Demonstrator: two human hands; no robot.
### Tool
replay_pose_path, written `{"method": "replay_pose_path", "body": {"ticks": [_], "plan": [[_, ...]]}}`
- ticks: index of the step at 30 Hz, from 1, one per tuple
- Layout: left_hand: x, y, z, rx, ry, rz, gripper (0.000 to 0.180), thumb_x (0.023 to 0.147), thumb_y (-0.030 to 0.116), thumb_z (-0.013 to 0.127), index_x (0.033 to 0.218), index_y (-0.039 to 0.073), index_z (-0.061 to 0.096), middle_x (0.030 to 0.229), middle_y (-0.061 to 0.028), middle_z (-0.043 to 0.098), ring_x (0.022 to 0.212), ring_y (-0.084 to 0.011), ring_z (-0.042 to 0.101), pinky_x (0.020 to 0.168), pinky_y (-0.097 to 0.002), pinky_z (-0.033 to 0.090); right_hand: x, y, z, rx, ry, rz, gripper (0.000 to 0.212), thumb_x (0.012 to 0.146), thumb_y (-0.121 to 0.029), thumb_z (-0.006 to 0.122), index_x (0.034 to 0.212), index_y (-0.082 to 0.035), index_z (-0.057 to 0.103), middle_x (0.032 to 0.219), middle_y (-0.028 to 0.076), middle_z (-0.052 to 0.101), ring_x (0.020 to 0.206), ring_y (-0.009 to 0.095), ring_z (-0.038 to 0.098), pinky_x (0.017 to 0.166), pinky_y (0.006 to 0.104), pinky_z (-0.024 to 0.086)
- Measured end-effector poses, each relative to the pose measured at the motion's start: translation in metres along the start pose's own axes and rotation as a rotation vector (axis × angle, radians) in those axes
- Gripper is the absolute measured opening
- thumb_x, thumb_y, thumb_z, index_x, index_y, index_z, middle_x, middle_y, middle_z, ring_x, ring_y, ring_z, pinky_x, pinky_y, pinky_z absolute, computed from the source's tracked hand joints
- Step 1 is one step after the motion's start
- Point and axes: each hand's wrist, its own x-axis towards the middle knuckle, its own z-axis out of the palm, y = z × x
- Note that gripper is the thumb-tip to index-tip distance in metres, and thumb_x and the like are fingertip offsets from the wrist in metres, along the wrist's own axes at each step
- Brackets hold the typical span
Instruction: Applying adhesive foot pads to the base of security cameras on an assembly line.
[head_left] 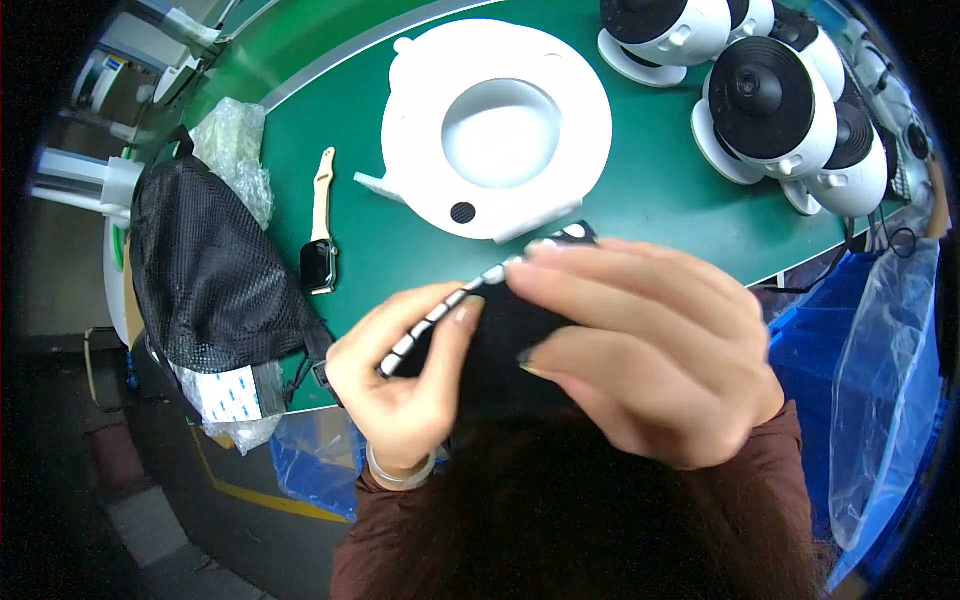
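My left hand (405,375) is closed on a thin black strip (432,318) with a row of white pads along it, pinched between thumb and fingers. The strip slants up to the right. My right hand (650,345), blurred by motion, curls over the strip's upper end with its fingertips on it. The right thumb sits lower, apart from those fingertips. Just beyond the strip lies a round white plastic housing (420,130) with a wide round recess, a side tab and a small dark textured oval near its front edge.
Left of the housing lies a smartwatch (319,262) with a cream band. A black mesh bag (205,265) and clear plastic wrap (240,150) are at the green table's left edge. Several white-and-black round devices (765,100) stand at the right. Blue bins with plastic liners (880,390) flank the table.
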Motion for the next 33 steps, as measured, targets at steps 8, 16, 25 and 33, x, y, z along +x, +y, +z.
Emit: {"method": "replay_pose_path", "body": {"ticks": [8,16,25,33], "plan": [[0.018,-0.004,0.007,0.098,-0.153,0.314,0.016,0.061,-0.009,0.063,0.076,-0.004,0.062,0.083,-0.0142,0.06,0.077,-0.0174,0.058,0.066,-0.0218,0.043,0.017,0.034,0.0,0.358,0.101,0.518,0.007,0.075,-0.003,0.059,0.079,0.003,0.058,0.078,0.008,0.061,0.072,0.01,0.058,0.069,0.0202,0.045],[0.021,-0.008,0.008,0.055,-0.118,0.318,0.017,0.063,-0.011,0.062,0.079,-0.005,0.06,0.074,-0.0119,0.058,0.067,-0.0155,0.057,0.062,-0.0213,0.042,0.02,0.032,0.006,0.253,0.098,0.518,0.007,0.074,-0.004,0.061,0.077,0.002,0.058,0.071,0.004,0.06,0.066,0.008,0.057,0.065,0.0189,0.046],[0.023,-0.01,0.008,0.026,-0.117,0.357,0.016,0.063,-0.011,0.061,0.078,-0.006,0.059,0.072,-0.012,0.058,0.067,-0.0162,0.057,0.061,-0.022,0.043,0.021,0.03,0.007,0.159,0.09,0.472,0.006,0.073,-0.003,0.061,0.075,0.002,0.058,0.071,0.005,0.06,0.066,0.009,0.057,0.065,0.0189,0.046],[0.02,-0.005,0.001,0.022,-0.15,0.26,0.015,0.062,-0.011,0.062,0.075,-0.006,0.059,0.074,-0.0128,0.059,0.068,-0.0159,0.057,0.063,-0.0222,0.043,0.023,0.048,0.005,0.635,0.051,0.654,0.027,0.074,-0.004,0.06,0.098,0.003,0.049,0.075,0.009,0.061,0.07,0.011,0.059,0.064,0.0198,0.047]]}}
